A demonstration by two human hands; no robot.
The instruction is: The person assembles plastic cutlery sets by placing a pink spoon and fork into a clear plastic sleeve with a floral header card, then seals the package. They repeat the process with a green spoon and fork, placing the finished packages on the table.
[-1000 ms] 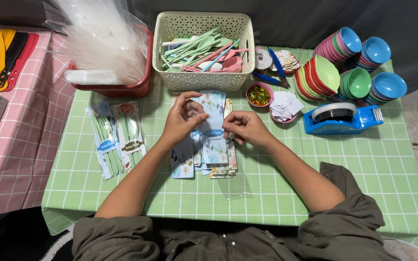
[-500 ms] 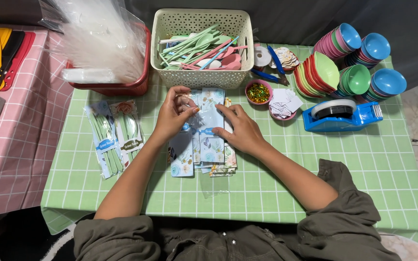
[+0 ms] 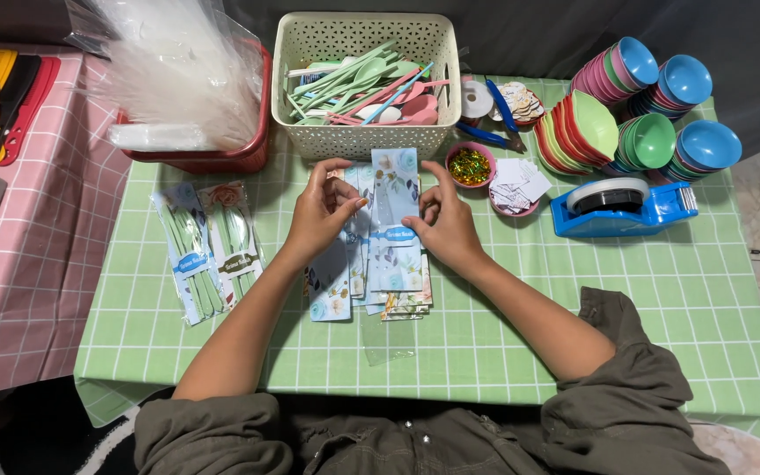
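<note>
A floral printed card [image 3: 395,198] stands lifted over a fanned stack of similar cards [image 3: 371,277] at the middle of the frame, the left hand [image 3: 320,215] and right hand [image 3: 443,224] both closed on its edges in a fingertip grip. The stack lies on a counter [image 3: 626,299] under a green checked cloth. A cream basket [image 3: 364,84] of plastic spoons sits above, stacked coloured bowls [image 3: 639,105] and a blue tape dispenser [image 3: 622,207] to the right, packed cutlery sets [image 3: 208,251] to the left, and a pink checked cloth [image 3: 28,264] at the far left against a dark backdrop.
</note>
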